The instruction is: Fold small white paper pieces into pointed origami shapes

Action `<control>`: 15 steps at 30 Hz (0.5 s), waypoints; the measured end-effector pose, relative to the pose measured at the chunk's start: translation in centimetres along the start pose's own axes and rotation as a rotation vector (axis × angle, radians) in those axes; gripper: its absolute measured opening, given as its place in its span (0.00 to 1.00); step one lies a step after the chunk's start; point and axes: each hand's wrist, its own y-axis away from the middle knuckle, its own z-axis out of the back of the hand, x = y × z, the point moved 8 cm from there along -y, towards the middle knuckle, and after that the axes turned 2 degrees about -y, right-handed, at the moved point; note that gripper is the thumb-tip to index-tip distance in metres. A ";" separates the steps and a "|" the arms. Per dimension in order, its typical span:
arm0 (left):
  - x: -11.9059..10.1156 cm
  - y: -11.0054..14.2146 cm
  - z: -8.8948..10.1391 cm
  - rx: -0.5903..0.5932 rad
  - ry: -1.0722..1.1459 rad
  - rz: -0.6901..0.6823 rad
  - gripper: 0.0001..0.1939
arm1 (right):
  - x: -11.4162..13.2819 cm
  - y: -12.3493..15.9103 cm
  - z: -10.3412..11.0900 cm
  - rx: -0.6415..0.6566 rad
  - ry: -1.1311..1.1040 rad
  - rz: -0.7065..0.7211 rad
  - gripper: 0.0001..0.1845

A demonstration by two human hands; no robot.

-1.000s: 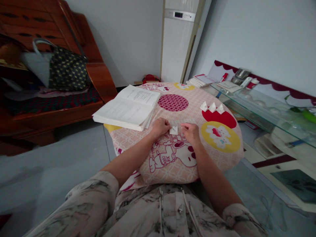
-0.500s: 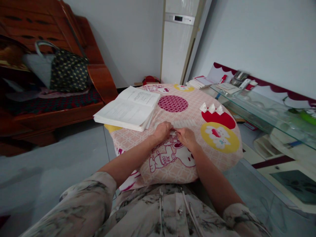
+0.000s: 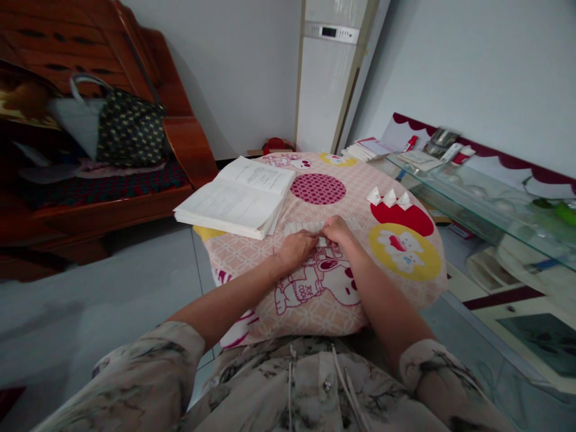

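My left hand (image 3: 297,248) and my right hand (image 3: 335,230) meet over the cloth-covered table (image 3: 245,258), fingers closed on a pale strip of paper (image 3: 323,241). Part of the strip shows between the fingertips; the rest is largely hidden, so its folds cannot be made out. Three small white folded paper pieces (image 3: 390,198) with pointed tops stand in a row beyond my right hand. To the left of my hands, a thick open book (image 3: 238,195) with printed pages lies on the cloth.
On the right is a glass shelf (image 3: 490,210) bearing cups and small items, with a stack of papers (image 3: 368,149) at its far end. A wooden bench (image 3: 186,141) holding a patterned bag (image 3: 130,129) stands on the left. Behind the table rises a tall white cabinet-like unit (image 3: 326,90).
My right hand has shifted slightly up and away from me, turning over the strip. My left hand has come a little nearer. The view has swung slightly; the book and folded pieces have stayed put.
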 end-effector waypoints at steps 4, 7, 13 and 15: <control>0.1 -0.1 -0.2 -0.001 0.025 -0.011 0.14 | 0.1 -0.6 -0.2 0.018 0.061 -0.042 0.17; 0.2 -0.1 -0.4 -0.002 0.021 -0.016 0.13 | -0.2 -0.3 0.1 0.033 0.034 -0.108 0.13; 0.0 -0.1 -0.4 -0.053 0.004 -0.040 0.13 | -1.6 1.3 1.2 0.057 -0.023 -0.187 0.06; -0.1 -0.1 -0.4 -0.097 0.036 -0.085 0.12 | -1.6 2.2 2.0 -0.021 -0.106 -0.067 0.11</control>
